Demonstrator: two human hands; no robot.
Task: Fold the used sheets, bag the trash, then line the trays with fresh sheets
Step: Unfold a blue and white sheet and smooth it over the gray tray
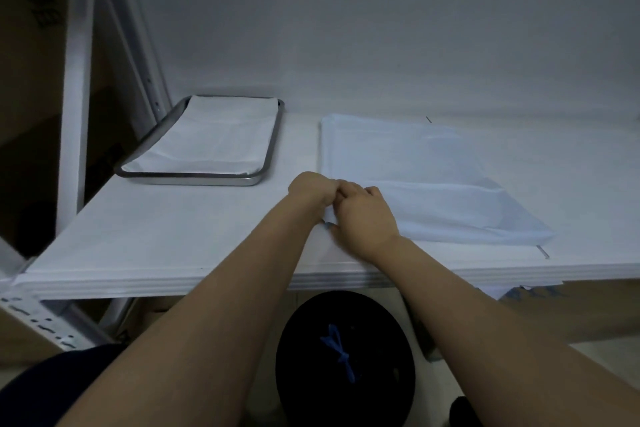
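The pale blue sheet (pixel 415 163) lay spread on the right half of the shelf (pixel 173 236), reaching right and far from its near-left corner. Both hands met at that corner, touching. The left hand (pixel 310 189) and right hand (pixel 367 218) each had fingers curled tight, pinching the edge. Any fold would likely run rightward, with the right hand nearer the bulk. A lined tray (pixel 194 178) sat far left, and a tied black bag (pixel 346 357) stood below.

Dark printed characters stand on the box (pixel 33 55) at far left, too blurred to read
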